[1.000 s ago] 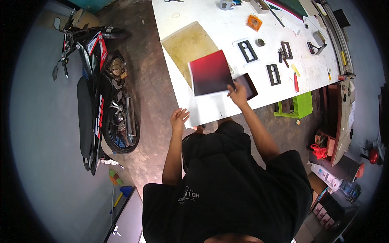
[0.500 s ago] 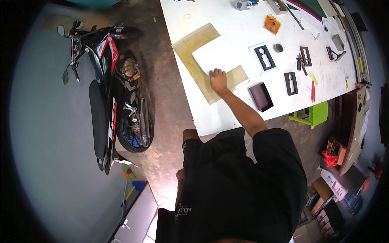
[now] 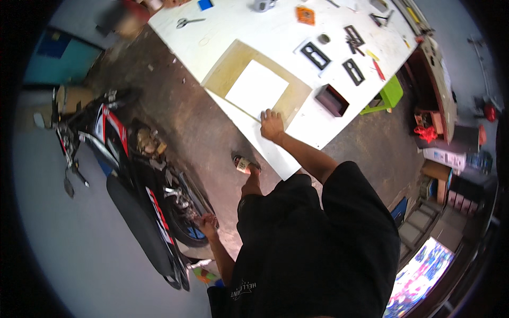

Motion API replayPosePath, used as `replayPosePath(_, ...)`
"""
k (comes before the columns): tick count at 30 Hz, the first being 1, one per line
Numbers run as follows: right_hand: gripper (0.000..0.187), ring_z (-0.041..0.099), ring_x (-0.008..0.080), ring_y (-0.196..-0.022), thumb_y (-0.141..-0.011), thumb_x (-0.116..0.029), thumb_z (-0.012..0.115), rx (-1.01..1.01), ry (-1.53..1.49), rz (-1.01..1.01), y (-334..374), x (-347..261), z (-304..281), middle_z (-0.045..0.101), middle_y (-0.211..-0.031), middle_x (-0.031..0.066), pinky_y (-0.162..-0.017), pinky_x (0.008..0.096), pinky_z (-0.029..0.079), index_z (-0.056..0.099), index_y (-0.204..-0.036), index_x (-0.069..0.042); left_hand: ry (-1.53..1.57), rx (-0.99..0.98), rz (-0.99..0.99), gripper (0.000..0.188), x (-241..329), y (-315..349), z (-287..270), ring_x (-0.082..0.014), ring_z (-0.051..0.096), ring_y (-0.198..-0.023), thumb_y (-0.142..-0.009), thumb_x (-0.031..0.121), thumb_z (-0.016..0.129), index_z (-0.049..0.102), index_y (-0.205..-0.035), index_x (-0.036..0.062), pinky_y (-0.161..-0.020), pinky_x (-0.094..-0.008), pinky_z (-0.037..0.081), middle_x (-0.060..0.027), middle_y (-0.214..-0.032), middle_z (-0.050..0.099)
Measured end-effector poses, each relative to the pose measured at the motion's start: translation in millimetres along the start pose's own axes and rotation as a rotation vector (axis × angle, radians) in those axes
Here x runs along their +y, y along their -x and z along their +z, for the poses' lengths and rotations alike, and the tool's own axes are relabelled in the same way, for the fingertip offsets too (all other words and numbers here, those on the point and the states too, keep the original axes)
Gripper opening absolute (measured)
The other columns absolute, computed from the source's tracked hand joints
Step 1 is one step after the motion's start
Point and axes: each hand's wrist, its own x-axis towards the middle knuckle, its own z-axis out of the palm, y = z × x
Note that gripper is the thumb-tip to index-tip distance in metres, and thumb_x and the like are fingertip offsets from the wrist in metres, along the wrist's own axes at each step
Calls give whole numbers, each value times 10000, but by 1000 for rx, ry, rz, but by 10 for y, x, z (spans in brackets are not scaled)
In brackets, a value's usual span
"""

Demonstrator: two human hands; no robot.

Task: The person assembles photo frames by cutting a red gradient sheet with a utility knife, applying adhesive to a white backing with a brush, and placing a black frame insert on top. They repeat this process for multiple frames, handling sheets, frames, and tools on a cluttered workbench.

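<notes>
On the white table, a white sheet (image 3: 257, 87) lies on a larger translucent yellowish mat (image 3: 225, 69). My right hand (image 3: 272, 126) is at the near corner of the sheet, its bent fingers closed on that corner, over the mat's near edge. The thumb's grip is hidden. My left hand (image 3: 208, 226) hangs low at my left side, away from the table and in front of the motorcycle's rear wheel in the view. Its fingers are blurred, and nothing can be made out in them.
An open dark box (image 3: 332, 100) stands right of the mat. Beyond it are black cut-out frames (image 3: 353, 72), a red-handled tool (image 3: 378, 70), an orange packet (image 3: 305, 15) and scissors (image 3: 190, 22). A motorcycle (image 3: 139, 228) stands at left; a green stool (image 3: 389, 96) is by the table's right edge.
The white sheet, which overlapped the mat's right edge, now lies within the mat. My right hand has come nearer me. My left hand has swung out to the left. The view has turned.
</notes>
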Motion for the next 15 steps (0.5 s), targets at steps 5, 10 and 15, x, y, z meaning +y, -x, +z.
replayPosePath(5,294,545,351,-1059,-874,-240,565,-139,-257,-38,575,-60,-315,583,-1114,204,-881,459,430,667,-960,22,-1008,549,102,221,605,-397,469,-215,477,-836,-992,286,472,551,-995,79,-598,-344,420,-29,-954,543)
replayPosePath(10,202,606,384,-905,-896,-144,545,-162,-520,100,931,456,-91,615,-925,222,-775,465,492,612,-873,45,-652,640,-57,215,404,-1279,357,-160,512,-610,-893,152,673,598,-1064,43,-518,-287,415,-58,-824,588)
replayPosePath(15,298,605,458,-643,-985,-200,485,110,-882,462,1148,1038,-317,570,-652,285,-609,536,469,466,-822,50,-1839,920,-317,355,-275,-2197,275,-224,640,-813,-871,218,712,603,-1136,8,-649,-349,515,-125,-949,659)
